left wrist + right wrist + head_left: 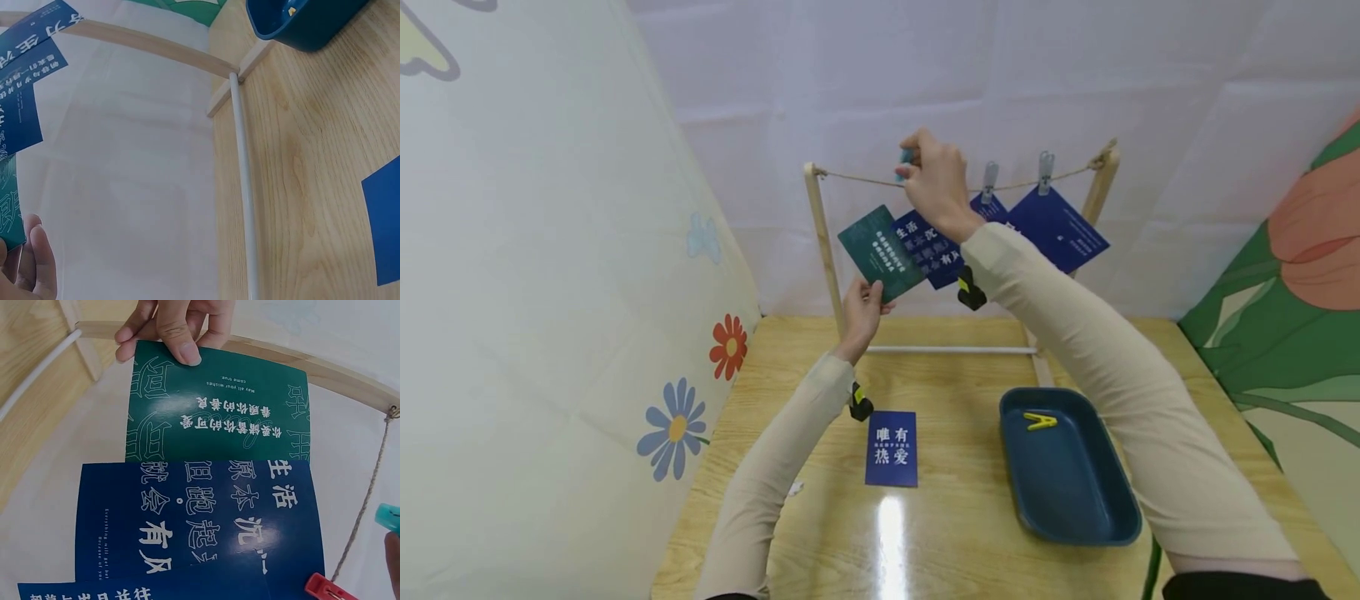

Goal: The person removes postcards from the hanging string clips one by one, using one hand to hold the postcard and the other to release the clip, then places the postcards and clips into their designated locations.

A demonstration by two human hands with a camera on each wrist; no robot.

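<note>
Up at the string [1022, 185] of the small wooden rack [822, 242], the right hand [934, 179] is raised with its fingers pinched round a teal clothes peg [906, 160], held right at the line near the rack's left post. Below it the left hand [859, 312] pinches the lower corner of a green card [877, 252] between thumb and fingers, holding the card up tilted under the string; the right wrist view shows the thumb pressed on the card's printed face [215, 403]. Just beside the green card, partly overlapped with it, hangs a dark blue card [925, 246] with white characters, and the right wrist view shows a red peg [328, 589] at its edge. Further right two grey pegs [989, 180] clip more blue cards [1056, 227] to the string.

On the wooden worktop [955, 517], a dark blue tray [1075, 500] sits to the right, in front of the rack's base. Inside it lies a single yellow peg [1040, 421], near the tray's far end; the rest of the tray's floor shows bare. Left of the tray, well apart from it, another blue card [891, 448] lies flat, face up.
</note>
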